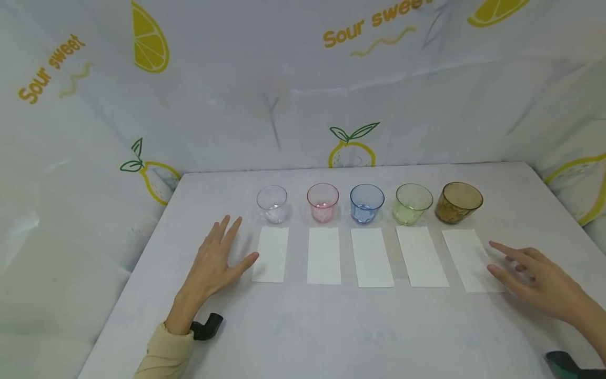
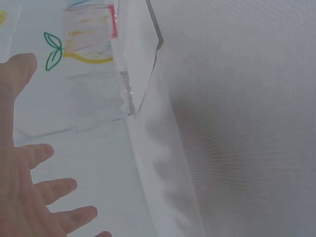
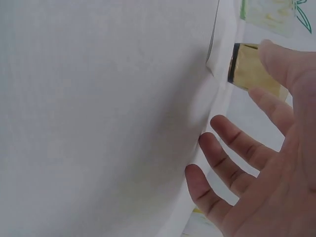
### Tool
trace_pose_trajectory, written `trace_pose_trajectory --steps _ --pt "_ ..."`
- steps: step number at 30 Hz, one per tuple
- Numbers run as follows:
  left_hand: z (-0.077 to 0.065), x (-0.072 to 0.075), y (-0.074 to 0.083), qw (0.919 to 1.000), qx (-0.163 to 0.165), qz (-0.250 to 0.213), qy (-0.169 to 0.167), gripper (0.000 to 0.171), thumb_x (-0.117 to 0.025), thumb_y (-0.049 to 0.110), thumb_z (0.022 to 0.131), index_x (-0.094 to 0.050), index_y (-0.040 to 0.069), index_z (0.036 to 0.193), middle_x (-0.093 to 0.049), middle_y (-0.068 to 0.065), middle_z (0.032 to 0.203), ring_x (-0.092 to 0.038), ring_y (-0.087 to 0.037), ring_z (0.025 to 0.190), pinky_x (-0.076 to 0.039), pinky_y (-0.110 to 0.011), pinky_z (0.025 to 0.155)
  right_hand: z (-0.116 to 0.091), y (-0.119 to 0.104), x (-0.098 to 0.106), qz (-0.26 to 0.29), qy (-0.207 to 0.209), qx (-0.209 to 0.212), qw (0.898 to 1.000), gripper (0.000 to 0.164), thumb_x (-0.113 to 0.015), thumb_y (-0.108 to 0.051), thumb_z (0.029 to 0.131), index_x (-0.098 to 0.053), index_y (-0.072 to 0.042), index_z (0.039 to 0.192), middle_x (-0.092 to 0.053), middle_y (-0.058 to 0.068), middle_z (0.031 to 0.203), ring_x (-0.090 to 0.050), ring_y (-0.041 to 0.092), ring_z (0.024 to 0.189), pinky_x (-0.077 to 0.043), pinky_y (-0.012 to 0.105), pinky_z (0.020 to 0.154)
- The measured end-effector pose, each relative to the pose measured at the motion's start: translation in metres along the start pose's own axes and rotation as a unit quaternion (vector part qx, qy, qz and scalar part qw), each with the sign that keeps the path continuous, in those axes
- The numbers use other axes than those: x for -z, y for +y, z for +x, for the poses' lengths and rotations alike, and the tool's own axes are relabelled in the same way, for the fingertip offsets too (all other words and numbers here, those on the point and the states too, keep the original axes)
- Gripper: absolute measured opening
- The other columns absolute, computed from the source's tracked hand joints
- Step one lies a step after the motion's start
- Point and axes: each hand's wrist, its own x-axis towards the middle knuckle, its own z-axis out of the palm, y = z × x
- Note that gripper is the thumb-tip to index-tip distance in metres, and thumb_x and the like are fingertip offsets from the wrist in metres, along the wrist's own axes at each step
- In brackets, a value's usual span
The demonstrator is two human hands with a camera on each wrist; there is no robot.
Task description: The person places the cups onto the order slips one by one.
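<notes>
Along the back of the table stands a row of glass tumblers: a clear glass (image 1: 273, 211), a pink glass (image 1: 324, 209), a blue glass (image 1: 365, 211), a green glass (image 1: 410, 211) and an amber glass (image 1: 455, 208). In front of each lies a white paper card, from the leftmost card (image 1: 272, 255) to the rightmost card (image 1: 468, 260). My left hand (image 1: 210, 268), fingers spread, is left of the leftmost card, its thumb tip near that card. At the rightmost card's right edge is my right hand (image 1: 544, 281), holding nothing, its fingers loosely bent.
The white table (image 1: 322, 331) meets a white cloth backdrop (image 1: 227, 116) printed with lemons and lettering. Three middle cards (image 1: 324, 256) lie between the outer ones. Dark wrist-mounted pieces (image 1: 208, 326) show beside both wrists.
</notes>
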Motion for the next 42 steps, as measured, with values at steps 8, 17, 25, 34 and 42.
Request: trace_pose_trajectory --steps 8,17,25,34,42 --pt "0.011 0.003 0.017 0.9978 -0.034 -0.043 0.036 0.087 -0.073 0.047 0.090 -0.032 0.016 0.161 -0.031 -0.020 0.166 -0.033 -0.046 0.151 -0.036 -0.071 0.113 0.002 0.017 0.000 0.036 0.000 0.035 0.999 0.067 -0.082 -0.025 0.087 -0.056 -0.010 0.146 -0.062 0.029 0.110 -0.043 -0.012 0.087 -0.040 0.019 0.064" --pt "0.038 0.008 0.050 0.9932 -0.062 -0.096 0.023 0.085 -0.071 0.048 0.092 -0.031 0.020 0.161 -0.031 -0.012 0.167 -0.032 -0.035 0.154 -0.041 -0.066 0.113 0.004 0.022 -0.005 0.028 -0.019 0.057 0.998 0.074 -0.083 -0.026 0.085 -0.049 -0.037 0.151 -0.056 0.027 0.114 -0.029 -0.012 0.098 -0.034 0.025 0.069" --pt "0.065 0.007 0.073 0.9892 -0.083 -0.121 0.006 0.084 -0.069 0.049 0.092 -0.031 0.020 0.161 -0.031 -0.009 0.167 -0.030 -0.032 0.155 -0.040 -0.063 0.115 0.008 0.027 -0.008 0.020 -0.022 0.083 0.996 0.077 -0.081 -0.025 0.086 -0.045 -0.040 0.153 -0.057 0.025 0.114 -0.027 -0.009 0.099 -0.031 0.033 0.071" --pt "0.094 0.003 0.105 0.9842 -0.101 -0.145 -0.014 0.085 -0.068 0.053 0.092 -0.030 0.021 0.161 -0.032 -0.002 0.166 -0.033 -0.027 0.154 -0.038 -0.058 0.119 0.010 0.023 -0.006 0.009 -0.067 0.051 0.996 0.077 -0.076 -0.034 0.091 -0.037 -0.038 0.157 -0.050 0.026 0.118 -0.041 0.034 0.099 -0.030 0.039 0.068" --pt "0.123 -0.007 0.144 0.9762 -0.123 -0.174 -0.042 0.089 -0.070 0.056 0.089 -0.031 0.022 0.161 -0.035 -0.001 0.165 -0.033 -0.023 0.154 -0.037 -0.053 0.121 0.009 0.020 -0.005 0.018 -0.103 0.019 0.994 0.079 -0.072 -0.040 0.093 -0.029 -0.046 0.159 -0.044 0.028 0.120 -0.038 0.041 0.098 -0.026 0.038 0.066"
